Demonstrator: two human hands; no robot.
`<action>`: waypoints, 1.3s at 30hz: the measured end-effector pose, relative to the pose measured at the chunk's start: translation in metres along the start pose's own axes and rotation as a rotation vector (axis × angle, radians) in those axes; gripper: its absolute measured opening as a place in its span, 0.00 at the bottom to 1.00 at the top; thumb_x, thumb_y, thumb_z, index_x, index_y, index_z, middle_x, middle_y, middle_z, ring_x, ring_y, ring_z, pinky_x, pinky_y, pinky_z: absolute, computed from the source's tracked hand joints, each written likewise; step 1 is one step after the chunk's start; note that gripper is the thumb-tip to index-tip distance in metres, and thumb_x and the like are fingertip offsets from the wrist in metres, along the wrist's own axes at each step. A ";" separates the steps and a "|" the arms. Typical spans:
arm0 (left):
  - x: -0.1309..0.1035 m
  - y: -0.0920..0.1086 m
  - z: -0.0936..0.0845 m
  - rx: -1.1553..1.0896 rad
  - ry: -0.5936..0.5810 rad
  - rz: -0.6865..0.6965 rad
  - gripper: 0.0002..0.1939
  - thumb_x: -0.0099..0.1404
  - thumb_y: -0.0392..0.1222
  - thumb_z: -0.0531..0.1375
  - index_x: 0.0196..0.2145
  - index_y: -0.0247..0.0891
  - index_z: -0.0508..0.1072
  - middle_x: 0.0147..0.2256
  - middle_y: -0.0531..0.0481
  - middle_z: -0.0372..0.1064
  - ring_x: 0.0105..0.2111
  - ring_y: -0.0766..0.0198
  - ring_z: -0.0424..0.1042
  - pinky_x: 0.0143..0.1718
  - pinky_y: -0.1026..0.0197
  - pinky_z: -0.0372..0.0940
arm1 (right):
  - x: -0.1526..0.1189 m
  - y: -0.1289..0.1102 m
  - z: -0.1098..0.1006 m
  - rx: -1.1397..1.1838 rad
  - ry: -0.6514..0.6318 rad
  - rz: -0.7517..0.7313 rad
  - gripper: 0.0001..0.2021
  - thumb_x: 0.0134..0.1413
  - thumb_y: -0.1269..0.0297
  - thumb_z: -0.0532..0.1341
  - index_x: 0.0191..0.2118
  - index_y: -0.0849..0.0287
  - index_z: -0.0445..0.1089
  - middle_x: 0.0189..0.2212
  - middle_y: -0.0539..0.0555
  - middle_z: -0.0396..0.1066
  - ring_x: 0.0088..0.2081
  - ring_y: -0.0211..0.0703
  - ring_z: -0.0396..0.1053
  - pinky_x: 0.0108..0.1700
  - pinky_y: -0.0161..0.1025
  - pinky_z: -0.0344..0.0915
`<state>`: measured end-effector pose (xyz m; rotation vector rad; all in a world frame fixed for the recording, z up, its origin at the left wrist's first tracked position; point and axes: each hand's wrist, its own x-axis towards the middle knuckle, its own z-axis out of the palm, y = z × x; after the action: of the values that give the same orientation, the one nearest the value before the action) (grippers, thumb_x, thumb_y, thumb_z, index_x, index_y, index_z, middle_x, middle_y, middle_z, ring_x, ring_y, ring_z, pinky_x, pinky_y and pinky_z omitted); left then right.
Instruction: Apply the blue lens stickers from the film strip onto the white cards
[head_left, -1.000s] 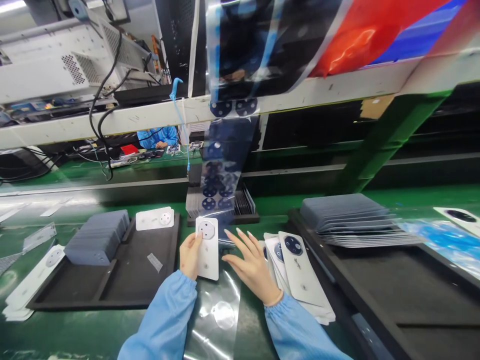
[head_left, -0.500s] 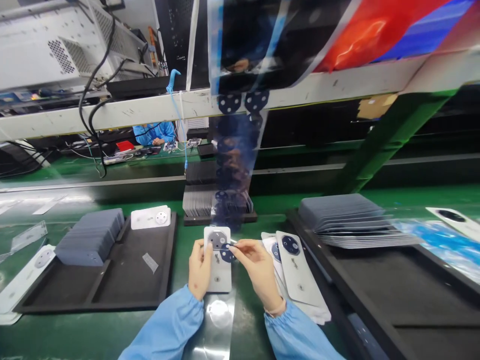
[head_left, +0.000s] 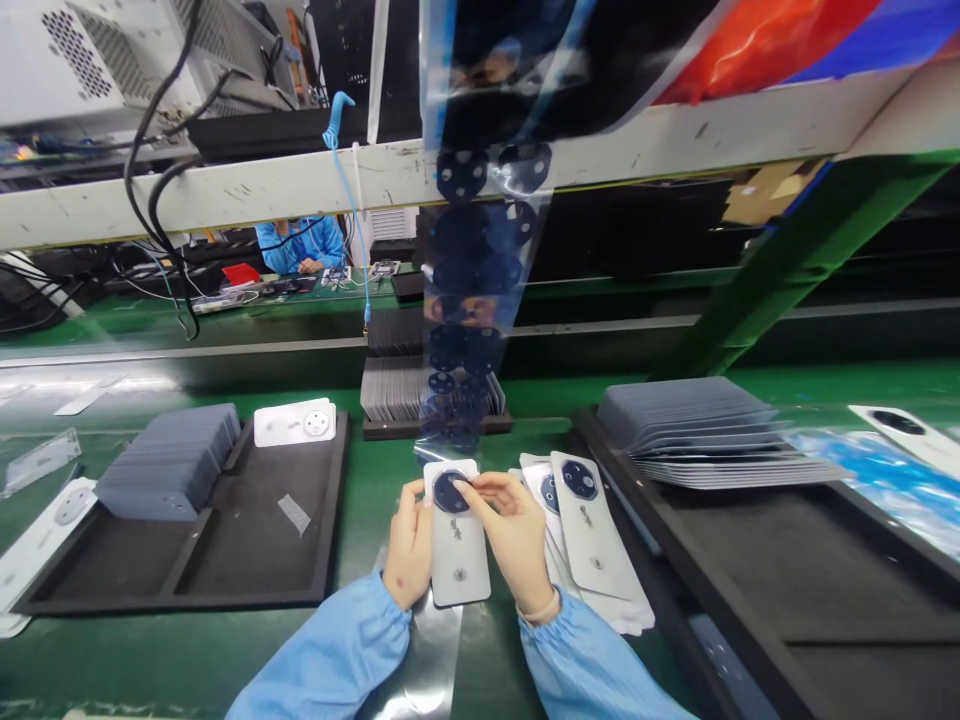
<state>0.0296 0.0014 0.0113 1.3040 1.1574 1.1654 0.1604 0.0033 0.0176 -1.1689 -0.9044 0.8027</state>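
Observation:
A white phone back panel stands tilted in front of me, its dark round camera piece lying over the ring near the top. My left hand grips the panel's left edge. At the upper right, my right hand has its thumb on the dark round piece and its fingers bent at the panel's edge. Whether the right fingers pinch the piece or only press it is hard to tell. Behind the panel hangs a clear film strip with dark round pieces.
On the left is a black tray with grey panels and one white panel. White panels overlap at right, beside a larger black tray with stacked sheets. A person sits beyond.
The dark round piece has moved from beside the ring to over it, and my right thumb now rests on it. The panel has shifted slightly right and is turned a little.

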 end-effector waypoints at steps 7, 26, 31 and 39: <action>-0.001 0.002 0.002 -0.042 -0.003 -0.031 0.19 0.65 0.58 0.55 0.44 0.41 0.68 0.29 0.51 0.72 0.25 0.63 0.68 0.27 0.63 0.61 | -0.003 -0.001 0.001 0.003 0.046 -0.034 0.17 0.42 0.53 0.72 0.31 0.58 0.70 0.28 0.52 0.73 0.31 0.44 0.73 0.35 0.40 0.72; -0.002 0.001 0.003 -0.096 -0.053 -0.074 0.22 0.65 0.62 0.54 0.45 0.41 0.65 0.26 0.53 0.71 0.21 0.65 0.65 0.22 0.65 0.56 | -0.004 -0.001 0.001 -0.017 0.066 -0.056 0.15 0.44 0.55 0.72 0.30 0.58 0.68 0.27 0.51 0.73 0.31 0.43 0.73 0.35 0.39 0.72; -0.001 -0.001 0.003 -0.091 -0.053 -0.086 0.22 0.65 0.62 0.54 0.45 0.41 0.65 0.24 0.54 0.69 0.20 0.67 0.62 0.22 0.66 0.55 | -0.004 -0.002 0.002 -0.018 0.062 -0.055 0.15 0.45 0.55 0.71 0.30 0.58 0.68 0.28 0.52 0.73 0.31 0.43 0.73 0.34 0.39 0.71; -0.002 -0.003 0.003 -0.094 -0.078 -0.068 0.22 0.67 0.61 0.52 0.46 0.39 0.62 0.20 0.58 0.63 0.20 0.67 0.60 0.21 0.67 0.54 | -0.004 -0.001 0.002 -0.025 0.067 -0.056 0.15 0.44 0.56 0.72 0.30 0.58 0.69 0.27 0.51 0.72 0.31 0.43 0.72 0.34 0.40 0.71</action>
<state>0.0322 -0.0005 0.0085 1.2186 1.0696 1.0975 0.1564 0.0004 0.0178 -1.1806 -0.8905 0.7042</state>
